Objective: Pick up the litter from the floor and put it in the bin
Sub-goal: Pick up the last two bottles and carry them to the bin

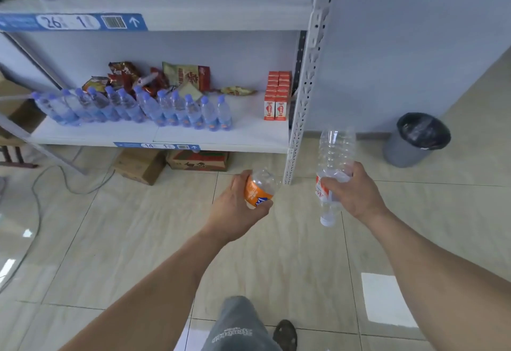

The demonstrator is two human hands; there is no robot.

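2 bottles in hand, off the floor. My left hand is wrapped around the orange-label bottle; my right hand grips the clear bottle, cap down. Bin well ahead-right, beside the shelf post. Remaining: approach, drop both in. No other litter visible.

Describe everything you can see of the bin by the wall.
The bin is a round grey container, seemingly plastic, lined with a black bag folded over its rim. It stands open on the tiled floor beside the pale wall, right of the shelving upright. It appears tilted in this wide-angle view. Nothing touches it; its contents cannot be made out.
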